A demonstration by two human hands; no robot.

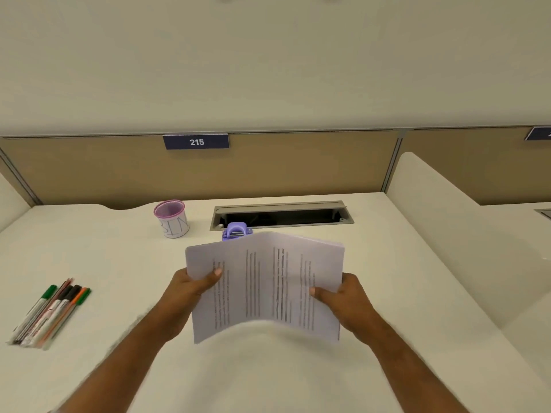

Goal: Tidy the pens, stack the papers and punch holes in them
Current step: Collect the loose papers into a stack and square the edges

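Both arms reach forward. The left hand (pixel 190 289) and right hand (pixel 350 302) each grasp a side edge of the paper stack (pixel 265 284), thumbs on top, holding it above the desk (pixel 298 371). The printed sheets bow upward along the middle (text blurred). A purple hole punch (pixel 236 231) peeks out behind; the pens (pixel 50 312) lie bunched at far left.
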